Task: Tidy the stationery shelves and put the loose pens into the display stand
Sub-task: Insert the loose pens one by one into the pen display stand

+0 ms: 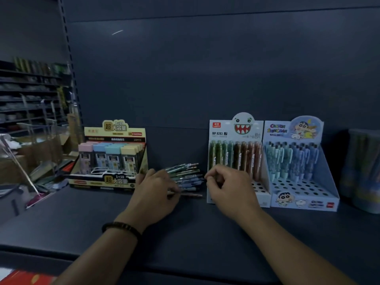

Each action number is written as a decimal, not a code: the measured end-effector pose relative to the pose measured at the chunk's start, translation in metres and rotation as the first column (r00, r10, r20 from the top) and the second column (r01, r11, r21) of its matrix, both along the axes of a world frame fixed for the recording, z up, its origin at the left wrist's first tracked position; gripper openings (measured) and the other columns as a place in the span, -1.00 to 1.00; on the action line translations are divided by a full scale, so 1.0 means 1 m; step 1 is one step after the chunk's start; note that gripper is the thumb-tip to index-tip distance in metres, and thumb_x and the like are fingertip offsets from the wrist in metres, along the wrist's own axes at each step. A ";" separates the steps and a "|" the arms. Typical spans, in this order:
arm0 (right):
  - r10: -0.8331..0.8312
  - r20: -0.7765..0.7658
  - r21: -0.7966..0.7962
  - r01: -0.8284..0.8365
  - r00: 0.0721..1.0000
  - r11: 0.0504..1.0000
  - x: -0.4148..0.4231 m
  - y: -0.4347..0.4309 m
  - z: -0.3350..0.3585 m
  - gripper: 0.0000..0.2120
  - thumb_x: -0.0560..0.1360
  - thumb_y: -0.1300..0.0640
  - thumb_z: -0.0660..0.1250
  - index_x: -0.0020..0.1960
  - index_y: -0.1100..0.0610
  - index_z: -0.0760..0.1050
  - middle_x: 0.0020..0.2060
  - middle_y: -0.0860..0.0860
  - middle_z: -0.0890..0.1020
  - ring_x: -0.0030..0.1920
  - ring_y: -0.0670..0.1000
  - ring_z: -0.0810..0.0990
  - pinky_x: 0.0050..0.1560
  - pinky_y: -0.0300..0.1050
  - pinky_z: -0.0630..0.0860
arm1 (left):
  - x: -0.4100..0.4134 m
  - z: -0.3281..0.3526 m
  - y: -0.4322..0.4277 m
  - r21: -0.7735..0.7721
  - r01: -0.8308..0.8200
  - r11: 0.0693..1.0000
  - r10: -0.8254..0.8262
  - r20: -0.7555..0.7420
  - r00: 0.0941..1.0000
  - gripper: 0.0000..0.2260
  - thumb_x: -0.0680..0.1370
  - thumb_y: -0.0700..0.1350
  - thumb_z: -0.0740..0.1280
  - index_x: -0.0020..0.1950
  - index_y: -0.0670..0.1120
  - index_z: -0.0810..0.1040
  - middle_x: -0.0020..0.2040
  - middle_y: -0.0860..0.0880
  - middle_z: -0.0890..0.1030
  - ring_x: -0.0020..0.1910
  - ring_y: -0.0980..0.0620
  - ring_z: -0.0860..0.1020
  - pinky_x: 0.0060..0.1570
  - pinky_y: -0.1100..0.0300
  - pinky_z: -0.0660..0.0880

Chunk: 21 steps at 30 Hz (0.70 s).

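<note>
The loose pens (186, 175) lay in a fanned bundle on the shelf (185, 233), directly between our two hands, their ends pointing toward the right hand. Our left hand (156, 186) sat over the near end of the bundle with its fingers curled round the barrels, gripping them together. One brownish pen stuck out just below its knuckles. Our right hand (228, 186) was curled narrow, thumb and forefinger drawn together right at the pen ends. Whether it already had one pinched, we could not tell, because the view was dim and soft there.

Just behind the right hand stood the display stand (236, 128) with the toothy cartoon face. Its back rows were filled with green and brown pens, and open holes showed in the front rows (260, 187), beyond that hand's wrist side. Further right of it, touching side by side, stood a blue cartoon stand (296, 130) full of pale blue pens. Beyond the left hand, close to its fingertips, sat a yellow box of refill cases (115, 140).

We judged the step to be drawing a single pen out of the held bundle. The next move would call for a clean pinch on one barrel. We would then turn it upright and lower it into a free hole without knocking the pens already standing.
</note>
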State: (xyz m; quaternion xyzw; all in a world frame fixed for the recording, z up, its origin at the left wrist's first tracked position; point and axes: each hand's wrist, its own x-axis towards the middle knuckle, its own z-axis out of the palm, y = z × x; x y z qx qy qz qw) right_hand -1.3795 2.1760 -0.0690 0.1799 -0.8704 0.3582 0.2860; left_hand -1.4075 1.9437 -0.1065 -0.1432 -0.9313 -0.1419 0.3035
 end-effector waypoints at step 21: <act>0.223 0.155 -0.374 -0.152 0.962 0.915 0.003 -0.003 0.006 -0.87 0.53 0.10 0.56 0.03 0.02 0.64 -0.17 -0.08 0.72 -0.38 0.04 0.72 -0.39 -0.04 0.65 | 0.008 0.010 0.010 0.131 0.219 0.967 -0.192 -0.193 0.962 -0.95 0.63 0.10 0.34 0.08 0.23 0.54 -0.01 0.30 0.52 0.04 0.17 0.42 0.09 -0.03 0.32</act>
